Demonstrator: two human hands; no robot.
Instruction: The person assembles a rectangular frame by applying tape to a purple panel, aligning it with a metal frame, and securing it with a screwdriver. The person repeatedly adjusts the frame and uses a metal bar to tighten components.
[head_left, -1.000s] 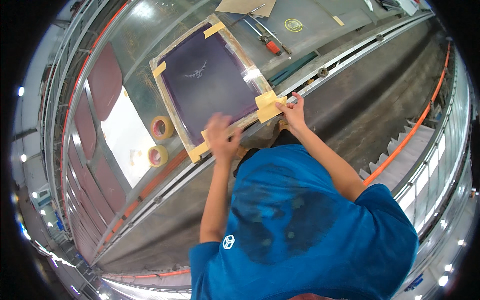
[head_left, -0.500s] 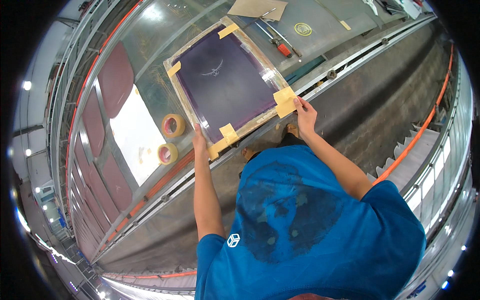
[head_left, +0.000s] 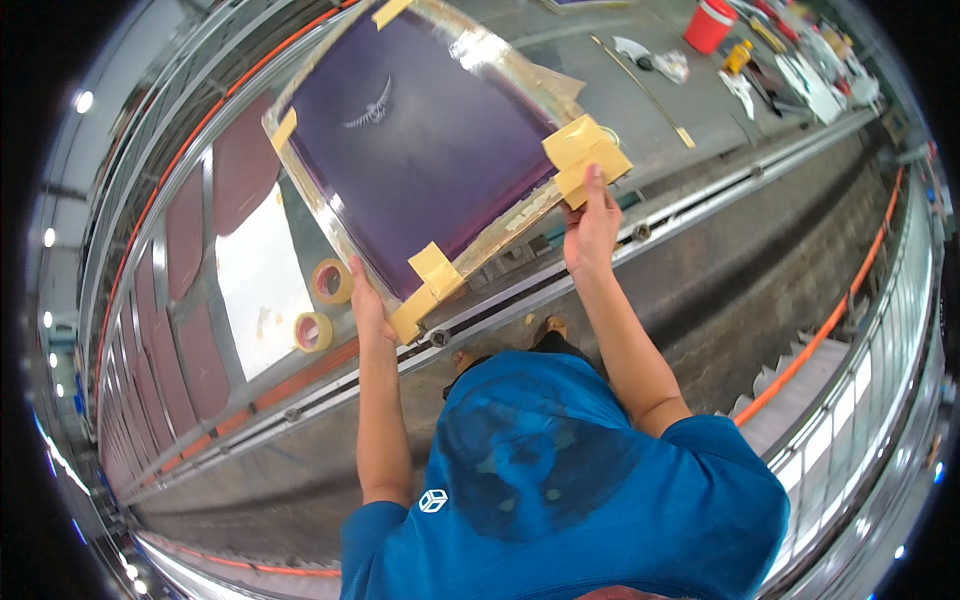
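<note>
Between my two hands I hold a screen-printing frame [head_left: 440,150] with dark purple mesh and a small pale wing-like design. It is tilted and appears raised over the table. My left hand [head_left: 370,308] grips its near left corner, thumb on the edge. At the near right corner my right hand [head_left: 592,225] is closed on the rim, its thumb pressing on tan masking tape [head_left: 585,155]. Another tape piece [head_left: 433,268] is stuck across the near edge, with more at the far corners. The fingers beneath the frame are hidden.
Two tape rolls, one tan [head_left: 332,282] and one yellowish [head_left: 312,332], sit beside a white sheet [head_left: 262,285]. Maroon panels [head_left: 245,170] lie further left. A metal rail [head_left: 700,205] edges the table. Far right are a red container [head_left: 709,25], an orange-yellow bottle [head_left: 738,57] and a thin rod [head_left: 640,88].
Both hands have raised the frame toward me; it looks larger and more tilted. It now covers the red-handled tool and most of the brown sheet. My view has shifted, showing more of the table's far right.
</note>
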